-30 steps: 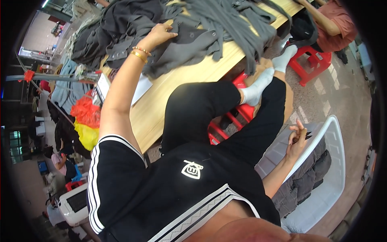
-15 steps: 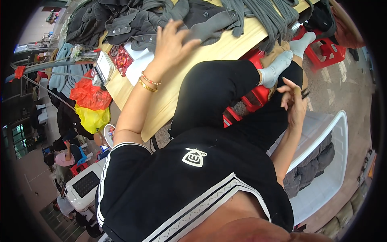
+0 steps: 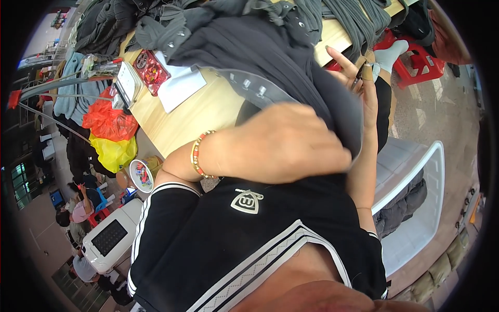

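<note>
Hands, two: left hand (image 3: 283, 143), central, fingers closed on the grey garment (image 3: 280, 62); right hand (image 3: 361, 80), 2 o'clock, part-spread, grip unclear.
Garment, one lifted: 12 o'clock, dark, draped, shiny fastenings (image 3: 253, 87) along its band.
Bench (image 3: 182, 122), one: bare edge, 10 o'clock; one white sheet (image 3: 179, 88), one red phone (image 3: 150, 75) beyond.

Dark grey garment (image 3: 275, 67), red bag (image 3: 110, 119), yellow bag (image 3: 114, 154)

A person wears a black short-sleeved top (image 3: 174, 249) with white-striped sleeves (image 3: 141, 234), pale chest emblem (image 3: 246, 202), black trousers (image 3: 383, 101), light sock (image 3: 392, 53), beaded bracelet (image 3: 195, 157).
</note>
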`<state>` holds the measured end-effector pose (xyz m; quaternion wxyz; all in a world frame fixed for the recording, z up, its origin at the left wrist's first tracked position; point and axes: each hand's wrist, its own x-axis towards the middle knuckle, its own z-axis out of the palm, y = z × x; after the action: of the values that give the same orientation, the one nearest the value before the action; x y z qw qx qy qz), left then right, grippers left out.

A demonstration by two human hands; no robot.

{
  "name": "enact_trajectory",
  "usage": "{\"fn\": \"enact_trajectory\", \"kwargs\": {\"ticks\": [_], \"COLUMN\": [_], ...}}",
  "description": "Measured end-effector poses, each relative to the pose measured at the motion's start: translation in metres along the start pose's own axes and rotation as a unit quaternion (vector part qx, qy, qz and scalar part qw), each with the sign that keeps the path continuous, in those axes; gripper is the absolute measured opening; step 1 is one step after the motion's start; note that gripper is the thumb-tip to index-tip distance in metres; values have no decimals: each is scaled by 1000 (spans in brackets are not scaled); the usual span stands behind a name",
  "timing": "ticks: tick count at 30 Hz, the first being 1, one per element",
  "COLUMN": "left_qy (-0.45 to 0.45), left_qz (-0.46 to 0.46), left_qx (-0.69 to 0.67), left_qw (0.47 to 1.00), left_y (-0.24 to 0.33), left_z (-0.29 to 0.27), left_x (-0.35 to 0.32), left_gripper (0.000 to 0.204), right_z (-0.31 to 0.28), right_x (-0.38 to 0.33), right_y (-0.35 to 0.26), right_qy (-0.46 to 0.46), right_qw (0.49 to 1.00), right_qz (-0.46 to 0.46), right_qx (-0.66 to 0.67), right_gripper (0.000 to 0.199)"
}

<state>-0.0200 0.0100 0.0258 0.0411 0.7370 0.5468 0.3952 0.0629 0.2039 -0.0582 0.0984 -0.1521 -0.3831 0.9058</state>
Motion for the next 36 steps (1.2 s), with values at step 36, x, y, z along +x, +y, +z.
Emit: {"fn": "enact_trajectory", "kwargs": {"ticks": [36], "left_qy": [84], "left_qz": [-534], "left_qx": [326], "left_qw": [776], "left_y": [-159], "left_z": [-56], "left_x": [-140], "left_gripper": [32], "right_z": [-44], "right_x": [-25], "right_y": [-7], "right_qy": [46], "right_qw": [966], "right_qz": [-27], "right_qx": [-252], "right_gripper": [34]}}
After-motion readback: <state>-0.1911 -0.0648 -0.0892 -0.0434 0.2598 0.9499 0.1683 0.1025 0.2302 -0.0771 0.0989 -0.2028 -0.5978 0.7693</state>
